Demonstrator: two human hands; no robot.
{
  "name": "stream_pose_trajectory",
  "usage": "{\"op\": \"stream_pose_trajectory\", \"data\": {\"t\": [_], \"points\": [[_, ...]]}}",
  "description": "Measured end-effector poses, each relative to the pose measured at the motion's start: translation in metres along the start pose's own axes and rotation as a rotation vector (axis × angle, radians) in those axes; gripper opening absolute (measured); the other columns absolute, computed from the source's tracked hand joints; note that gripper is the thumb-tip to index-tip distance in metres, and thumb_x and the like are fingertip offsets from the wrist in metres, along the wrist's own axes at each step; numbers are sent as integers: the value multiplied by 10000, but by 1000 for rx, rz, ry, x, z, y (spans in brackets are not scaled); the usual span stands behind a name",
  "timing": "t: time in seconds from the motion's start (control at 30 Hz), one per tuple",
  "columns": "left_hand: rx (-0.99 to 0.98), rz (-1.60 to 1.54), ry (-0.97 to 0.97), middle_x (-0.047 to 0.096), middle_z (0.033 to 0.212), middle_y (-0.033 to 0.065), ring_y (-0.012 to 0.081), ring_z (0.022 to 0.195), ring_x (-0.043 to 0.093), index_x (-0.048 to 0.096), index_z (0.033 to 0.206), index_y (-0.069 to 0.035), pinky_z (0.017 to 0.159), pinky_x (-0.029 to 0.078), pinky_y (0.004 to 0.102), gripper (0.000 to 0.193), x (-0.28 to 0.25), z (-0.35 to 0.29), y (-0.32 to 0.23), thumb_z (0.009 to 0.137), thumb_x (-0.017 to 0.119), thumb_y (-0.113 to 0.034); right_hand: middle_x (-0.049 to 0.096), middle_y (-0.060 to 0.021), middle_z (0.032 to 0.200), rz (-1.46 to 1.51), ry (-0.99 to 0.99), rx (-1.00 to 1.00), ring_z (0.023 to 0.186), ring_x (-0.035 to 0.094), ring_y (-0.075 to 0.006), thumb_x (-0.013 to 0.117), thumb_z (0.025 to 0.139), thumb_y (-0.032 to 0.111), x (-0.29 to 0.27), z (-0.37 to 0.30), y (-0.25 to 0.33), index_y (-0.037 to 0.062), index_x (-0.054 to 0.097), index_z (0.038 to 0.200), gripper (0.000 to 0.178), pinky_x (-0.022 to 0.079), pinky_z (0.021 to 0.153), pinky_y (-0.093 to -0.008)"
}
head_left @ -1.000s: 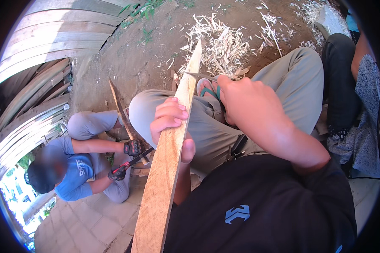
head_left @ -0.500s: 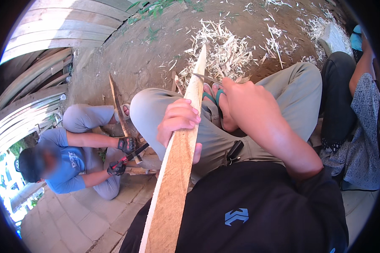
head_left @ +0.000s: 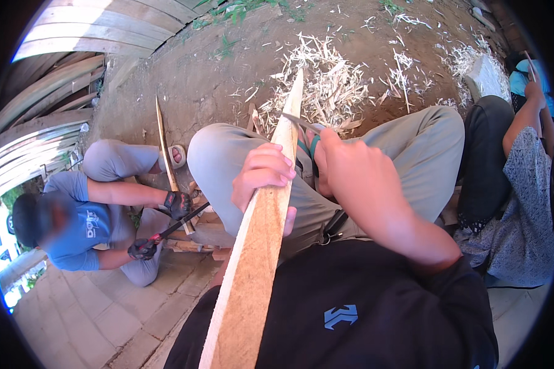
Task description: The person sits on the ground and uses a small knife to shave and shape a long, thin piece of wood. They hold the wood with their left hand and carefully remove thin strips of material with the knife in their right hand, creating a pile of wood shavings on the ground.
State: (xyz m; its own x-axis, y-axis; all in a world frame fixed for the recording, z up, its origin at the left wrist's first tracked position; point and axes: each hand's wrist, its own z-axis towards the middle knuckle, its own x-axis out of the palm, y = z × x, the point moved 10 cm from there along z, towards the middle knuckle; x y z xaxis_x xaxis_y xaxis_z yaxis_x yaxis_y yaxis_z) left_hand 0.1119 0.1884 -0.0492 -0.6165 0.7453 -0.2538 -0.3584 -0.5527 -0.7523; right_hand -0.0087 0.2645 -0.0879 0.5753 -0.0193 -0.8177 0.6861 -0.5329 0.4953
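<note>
A long wooden stake [head_left: 257,258] runs from the lower edge up between my knees, its far end tapered to a point. My left hand [head_left: 263,175] is wrapped around it near the middle, with the thumb on its right side. My right hand [head_left: 360,175] is closed on a knife whose handle is hidden in the fist. The knife blade [head_left: 300,121] lies across the tapered part, a little beyond my left hand, and appears to touch the wood.
Wood shavings [head_left: 326,83] lie heaped on the dirt beyond my feet. At left a co-worker [head_left: 86,227] in gloves holds a dark-bladed tool [head_left: 184,219] and a wooden stick [head_left: 165,141]. Another person [head_left: 523,184] sits close on my right. Stacked planks [head_left: 49,117] stand at far left.
My right hand has moved slightly nearer my body, and the knife blade has shifted a little down the stake. The co-worker's lower hand and tool have moved left.
</note>
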Motion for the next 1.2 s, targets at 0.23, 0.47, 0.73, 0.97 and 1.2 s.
{"op": "stream_pose_trajectory", "data": {"t": [0.23,0.47,0.73,0.97,1.2], "points": [[13,2,-83,611,936,111,264,911,588,502,1030,-79,976,449,509,408,-8,-1,3,872,696,-400,659,-226,678,108,-99,-33,670,683,-466,682,871,155,-2,0,-1,41,525,979,222,546,598,-571],[-5,-16,-88,608,952,107,260,928,584,499,1032,-82,985,442,506,406,-9,-5,3,878,698,-401,657,-242,663,6,-123,45,647,678,-477,626,956,275,2,-2,-6,56,557,940,231,552,563,-555],[-27,23,-127,605,947,111,265,928,586,492,1029,-82,1003,436,519,402,-11,-2,7,894,685,-407,727,-177,790,-49,-82,-19,729,750,-354,549,961,113,5,8,4,92,609,1063,120,601,609,-471],[15,-59,-210,652,967,119,276,925,628,547,1046,-58,978,474,516,368,-23,-9,10,819,763,-252,701,-198,743,-48,-44,32,743,731,-405,567,956,154,3,11,4,86,596,1023,100,588,632,-506],[-50,26,-176,590,979,109,258,959,584,490,1060,-83,1035,431,525,381,-19,-8,10,907,669,-382,708,-188,783,-13,-78,-4,756,730,-391,580,957,155,-4,9,1,82,591,1022,98,586,640,-499]]}}
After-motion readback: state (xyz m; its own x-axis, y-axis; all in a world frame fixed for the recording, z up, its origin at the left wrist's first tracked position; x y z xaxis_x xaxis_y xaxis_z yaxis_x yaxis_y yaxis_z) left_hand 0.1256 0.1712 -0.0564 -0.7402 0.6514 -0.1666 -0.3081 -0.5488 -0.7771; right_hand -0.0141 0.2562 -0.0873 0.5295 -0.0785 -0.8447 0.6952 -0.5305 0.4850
